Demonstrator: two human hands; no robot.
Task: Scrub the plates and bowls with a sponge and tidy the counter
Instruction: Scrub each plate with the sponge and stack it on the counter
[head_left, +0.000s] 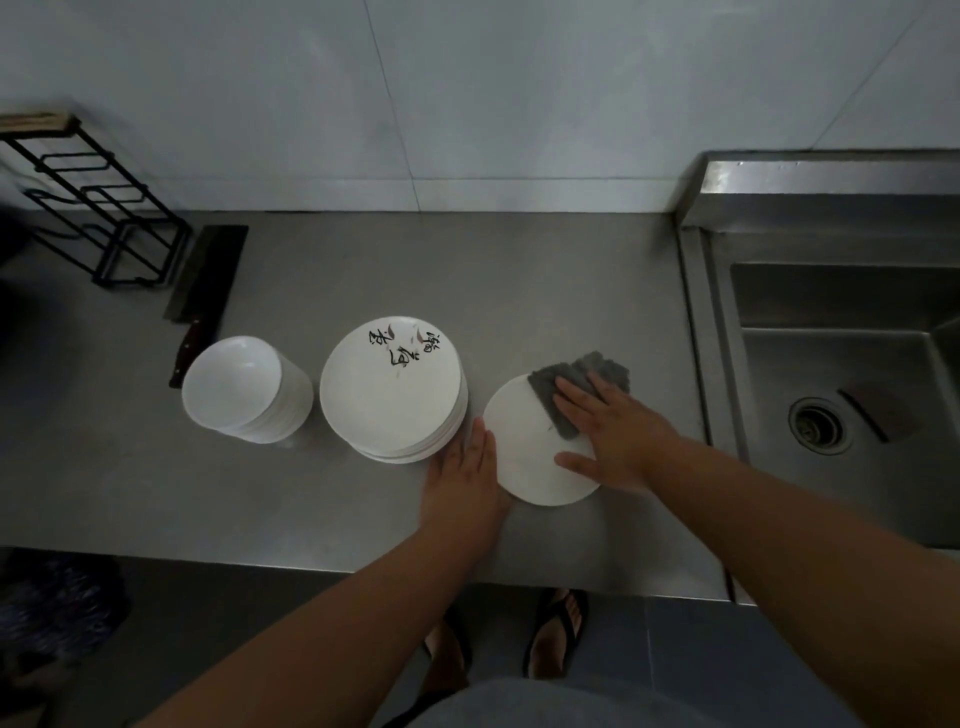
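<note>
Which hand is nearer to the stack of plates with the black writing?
Left. The left hand lies flat on the counter right by the stack of plates, at its near right edge. The right hand is further right, pressing the sponge onto the single plate.

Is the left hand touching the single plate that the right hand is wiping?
Touching. The head view shows the left hand flat on the counter with its fingers' side against the left rim of the single plate, no gap visible between them.
</note>
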